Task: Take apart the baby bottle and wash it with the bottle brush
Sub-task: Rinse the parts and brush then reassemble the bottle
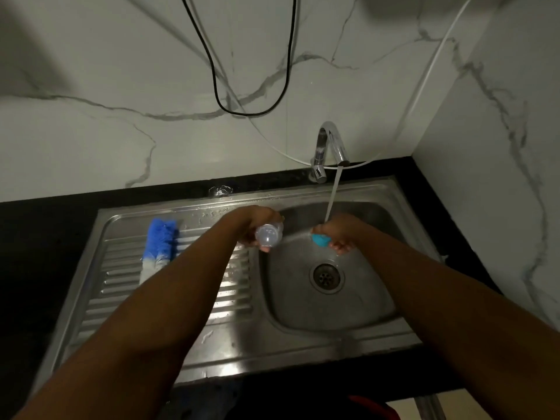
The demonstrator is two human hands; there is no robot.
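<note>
Both forearms (169, 298) show bare along their whole visible length — uncovered to the wrists — and the left hand (254, 225) and right hand (341, 234) are bare too.

Bottle brush (162, 242), lying near the sink's left edge: bristles are showing bright blue, fading to white at the near end. Bottle (269, 234) is appearing clear and colourless. Small piece (320, 240) is showing turquoise. Sink (378, 189) is presenting dull steel grey, its drainboard (121, 283) ribbed in parallel ridges. Countertop (45, 237) is reading black. Wall (121, 71) is showing white marble with grey veins. A black cable (214, 78) and a white hose (424, 83) are hanging across it. Tap (331, 140) is gleaming chrome.
</note>
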